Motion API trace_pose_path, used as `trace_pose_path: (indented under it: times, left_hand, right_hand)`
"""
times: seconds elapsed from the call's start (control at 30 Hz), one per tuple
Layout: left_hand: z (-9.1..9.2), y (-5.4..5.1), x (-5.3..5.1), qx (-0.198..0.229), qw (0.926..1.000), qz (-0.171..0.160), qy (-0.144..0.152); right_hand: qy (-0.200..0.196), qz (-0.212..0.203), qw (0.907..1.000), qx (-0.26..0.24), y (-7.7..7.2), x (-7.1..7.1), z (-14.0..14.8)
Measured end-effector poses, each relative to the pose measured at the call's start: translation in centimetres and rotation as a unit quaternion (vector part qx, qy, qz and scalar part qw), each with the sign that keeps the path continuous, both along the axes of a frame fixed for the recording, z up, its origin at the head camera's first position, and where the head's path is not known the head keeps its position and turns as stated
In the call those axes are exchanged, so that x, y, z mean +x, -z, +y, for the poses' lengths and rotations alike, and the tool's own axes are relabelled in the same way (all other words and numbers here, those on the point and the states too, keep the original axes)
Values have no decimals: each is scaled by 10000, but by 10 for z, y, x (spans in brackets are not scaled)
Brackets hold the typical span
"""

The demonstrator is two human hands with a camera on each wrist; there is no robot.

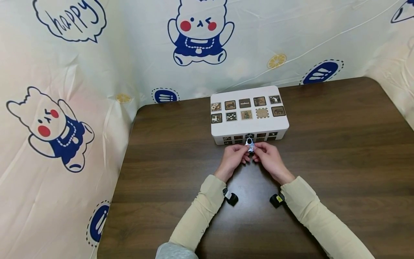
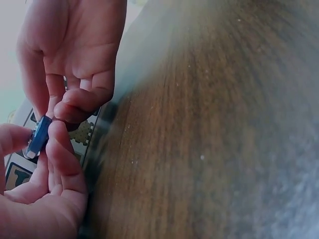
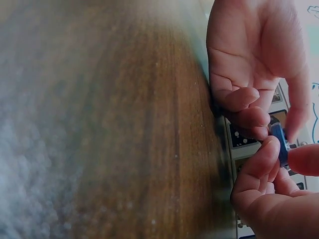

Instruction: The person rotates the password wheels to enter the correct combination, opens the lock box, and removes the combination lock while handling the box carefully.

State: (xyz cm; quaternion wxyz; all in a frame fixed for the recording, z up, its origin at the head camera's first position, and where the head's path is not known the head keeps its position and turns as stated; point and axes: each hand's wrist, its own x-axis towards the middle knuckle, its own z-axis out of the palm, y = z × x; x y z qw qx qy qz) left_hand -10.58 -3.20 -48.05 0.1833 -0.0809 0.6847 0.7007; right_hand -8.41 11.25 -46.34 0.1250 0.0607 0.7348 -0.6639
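Note:
A small blue-and-silver object (image 1: 250, 146) is pinched between both hands, just in front of the white box's front face. The left hand (image 1: 233, 160) grips its left side with thumb and fingers, and the right hand (image 1: 271, 161) grips its right side. Seen by the left wrist camera, the blue piece (image 2: 39, 136) stands on edge between the fingertips. In the right wrist view the same blue piece (image 3: 280, 144) shows beside a thumb tip. The fingers cover part of it.
A white box (image 1: 247, 125) with small square animal pictures stands on the dark wooden table (image 1: 168, 151), close to its back edge. A pale curtain (image 1: 139, 46) with printed cartoon figures hangs behind and to the left. Black wrist cameras sit below both wrists.

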Motion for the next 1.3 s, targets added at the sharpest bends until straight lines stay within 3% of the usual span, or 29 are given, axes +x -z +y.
trace_pose_path:
  times: [0.6, 1.0, 1.3]
  left_hand:
    - [-2, 3, -1, -85, 9998, -3, 196]
    - [-2, 1, 1, -55, 9998, 132, 152]
    - [-3, 2, -1, 66, 9999, 16, 95]
  right_hand:
    - [56, -21, 10000, 55, 1, 1, -1]
    - [40, -19, 10000, 48, 0, 1, -1]
    - [67, -76, 9999, -44, 0, 0, -1]
